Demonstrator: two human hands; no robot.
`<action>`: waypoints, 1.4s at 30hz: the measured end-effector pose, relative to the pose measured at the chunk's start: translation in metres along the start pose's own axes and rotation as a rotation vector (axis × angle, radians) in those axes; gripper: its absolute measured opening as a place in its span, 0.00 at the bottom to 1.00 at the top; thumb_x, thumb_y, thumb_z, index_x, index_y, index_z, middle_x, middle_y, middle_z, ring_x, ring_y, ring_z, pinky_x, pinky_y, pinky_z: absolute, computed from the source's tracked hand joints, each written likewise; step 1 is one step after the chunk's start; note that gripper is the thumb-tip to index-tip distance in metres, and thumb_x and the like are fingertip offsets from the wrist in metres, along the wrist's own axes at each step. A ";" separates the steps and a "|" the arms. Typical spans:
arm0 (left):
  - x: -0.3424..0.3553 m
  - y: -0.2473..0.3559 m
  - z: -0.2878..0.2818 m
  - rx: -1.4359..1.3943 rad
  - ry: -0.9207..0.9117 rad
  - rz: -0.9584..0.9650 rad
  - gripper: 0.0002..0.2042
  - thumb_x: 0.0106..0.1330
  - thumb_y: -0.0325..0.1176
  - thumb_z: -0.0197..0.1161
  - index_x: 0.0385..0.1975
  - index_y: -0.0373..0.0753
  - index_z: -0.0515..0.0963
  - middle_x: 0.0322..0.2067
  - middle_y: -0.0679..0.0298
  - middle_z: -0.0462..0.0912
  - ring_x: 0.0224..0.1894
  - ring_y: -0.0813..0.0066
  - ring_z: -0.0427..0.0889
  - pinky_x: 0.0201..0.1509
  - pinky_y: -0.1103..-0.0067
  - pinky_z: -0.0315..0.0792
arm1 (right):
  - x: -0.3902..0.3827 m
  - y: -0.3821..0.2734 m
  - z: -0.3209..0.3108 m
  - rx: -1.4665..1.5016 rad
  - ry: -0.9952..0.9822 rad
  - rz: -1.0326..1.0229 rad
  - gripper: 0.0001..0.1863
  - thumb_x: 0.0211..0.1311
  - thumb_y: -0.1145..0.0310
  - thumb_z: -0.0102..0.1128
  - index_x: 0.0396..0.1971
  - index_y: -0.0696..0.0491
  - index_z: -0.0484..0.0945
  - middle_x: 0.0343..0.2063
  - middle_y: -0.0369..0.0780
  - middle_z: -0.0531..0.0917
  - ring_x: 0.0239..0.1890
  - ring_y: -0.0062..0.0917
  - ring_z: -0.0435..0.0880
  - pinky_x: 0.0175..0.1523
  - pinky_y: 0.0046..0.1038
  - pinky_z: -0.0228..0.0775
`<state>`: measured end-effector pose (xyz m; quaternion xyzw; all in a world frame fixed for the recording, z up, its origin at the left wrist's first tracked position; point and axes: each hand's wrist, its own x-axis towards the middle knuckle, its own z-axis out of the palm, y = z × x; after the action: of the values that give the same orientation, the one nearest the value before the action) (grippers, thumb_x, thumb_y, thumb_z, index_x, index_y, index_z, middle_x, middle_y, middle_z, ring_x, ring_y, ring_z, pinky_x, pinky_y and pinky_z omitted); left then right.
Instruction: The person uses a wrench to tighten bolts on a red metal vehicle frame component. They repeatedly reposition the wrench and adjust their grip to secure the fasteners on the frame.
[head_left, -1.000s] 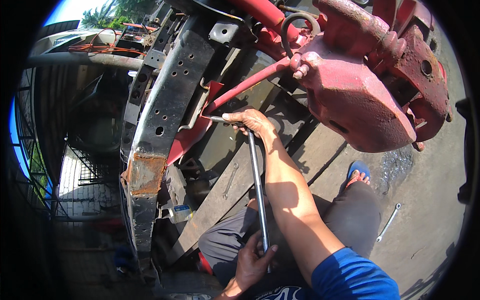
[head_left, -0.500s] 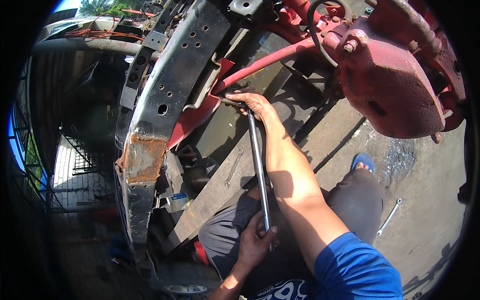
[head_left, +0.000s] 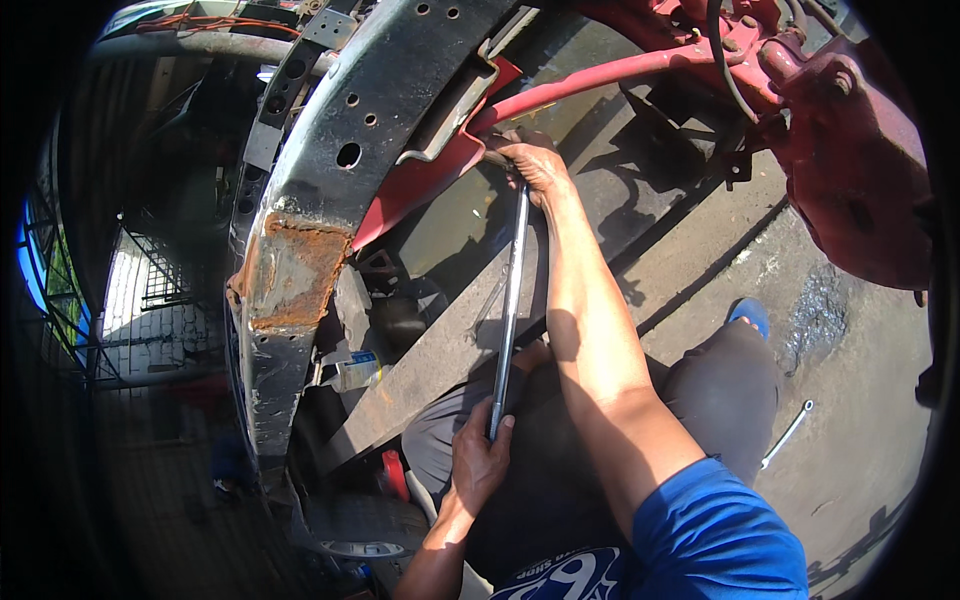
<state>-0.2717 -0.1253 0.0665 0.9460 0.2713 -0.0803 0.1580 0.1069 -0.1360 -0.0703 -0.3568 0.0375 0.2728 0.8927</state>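
Observation:
A long chrome breaker bar [head_left: 513,285] stretches between my two hands. My left hand [head_left: 482,460] is wrapped round its lower end, with the thumb along it. At the upper end my right hand [head_left: 540,166] is closed about the bar's head, beside the red rod [head_left: 600,83] and the red bracket [head_left: 425,182] on the vehicle frame; the fingers and shade hide what the head fits onto. Left of the bar runs a black frame rail [head_left: 340,185] with a rusty patch [head_left: 298,272].
A red-painted brake caliper [head_left: 850,170] juts in at the upper right. Below my right hand lies a grey beam [head_left: 425,375] with a wrench [head_left: 487,303] on it. A plastic bottle [head_left: 356,372] sits beside the rail. Another wrench [head_left: 787,435] lies on the concrete at right.
My left hand has swung the bar's lower end to the left, while my right hand stays at its head. The whole view has shifted, so the caliper sits farther right.

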 end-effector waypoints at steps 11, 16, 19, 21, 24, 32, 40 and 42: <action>0.051 -0.076 0.001 0.029 0.284 0.035 0.07 0.65 0.33 0.68 0.37 0.38 0.80 0.26 0.48 0.83 0.31 0.45 0.85 0.34 0.62 0.76 | -0.023 0.037 0.022 0.750 0.207 -0.001 0.23 0.65 0.45 0.65 0.41 0.52 0.78 0.29 0.36 0.78 0.35 0.24 0.81 0.33 0.31 0.78; 0.049 -0.078 0.006 0.106 0.352 -0.056 0.07 0.60 0.33 0.68 0.35 0.40 0.81 0.28 0.52 0.84 0.35 0.48 0.85 0.37 0.62 0.77 | -0.100 0.096 0.065 0.528 0.155 -0.105 0.28 0.70 0.44 0.59 0.55 0.53 0.70 0.32 0.36 0.77 0.28 0.18 0.80 0.30 0.25 0.83; 0.048 -0.083 0.007 0.081 0.408 -0.003 0.07 0.58 0.31 0.68 0.34 0.40 0.81 0.28 0.52 0.84 0.34 0.48 0.85 0.38 0.62 0.77 | -0.173 0.134 0.094 0.537 0.092 0.160 0.20 0.72 0.52 0.59 0.46 0.54 0.75 0.25 0.35 0.78 0.21 0.17 0.77 0.27 0.25 0.79; 0.049 -0.090 0.010 0.098 0.409 0.050 0.08 0.57 0.31 0.69 0.35 0.41 0.80 0.27 0.53 0.83 0.33 0.48 0.85 0.37 0.60 0.77 | -0.208 0.151 0.108 0.421 0.070 0.330 0.17 0.69 0.54 0.62 0.35 0.55 0.78 0.21 0.35 0.75 0.19 0.21 0.75 0.24 0.27 0.71; 0.049 -0.105 0.011 0.125 0.417 0.192 0.12 0.55 0.28 0.67 0.39 0.41 0.79 0.27 0.54 0.82 0.30 0.49 0.84 0.35 0.60 0.77 | -0.224 0.166 0.114 0.504 0.044 0.319 0.20 0.69 0.53 0.63 0.27 0.55 0.77 0.17 0.35 0.72 0.16 0.21 0.70 0.23 0.26 0.68; 0.074 -0.140 -0.005 0.089 0.394 0.339 0.12 0.55 0.26 0.68 0.40 0.39 0.81 0.27 0.52 0.82 0.31 0.48 0.84 0.34 0.62 0.78 | -0.198 0.184 0.138 0.747 0.053 0.305 0.27 0.73 0.49 0.54 0.15 0.51 0.69 0.12 0.35 0.65 0.14 0.22 0.62 0.21 0.26 0.56; 0.170 -0.202 -0.042 0.087 0.315 0.512 0.19 0.52 0.22 0.67 0.46 0.37 0.82 0.33 0.51 0.85 0.35 0.53 0.87 0.37 0.69 0.81 | -0.136 0.201 0.188 0.623 0.222 0.301 0.25 0.75 0.50 0.52 0.20 0.52 0.71 0.12 0.35 0.68 0.12 0.22 0.63 0.21 0.27 0.60; 0.190 -0.210 -0.046 0.020 0.347 0.613 0.18 0.52 0.21 0.67 0.46 0.36 0.82 0.35 0.50 0.86 0.37 0.53 0.87 0.39 0.70 0.81 | -0.121 0.205 0.197 0.646 0.269 0.337 0.24 0.75 0.52 0.51 0.22 0.54 0.72 0.12 0.36 0.70 0.13 0.23 0.65 0.23 0.29 0.65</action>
<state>-0.2221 0.1517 0.0109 0.9846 -0.0035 0.1302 0.1169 -0.1265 0.0600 -0.0188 -0.0786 0.2966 0.3405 0.8888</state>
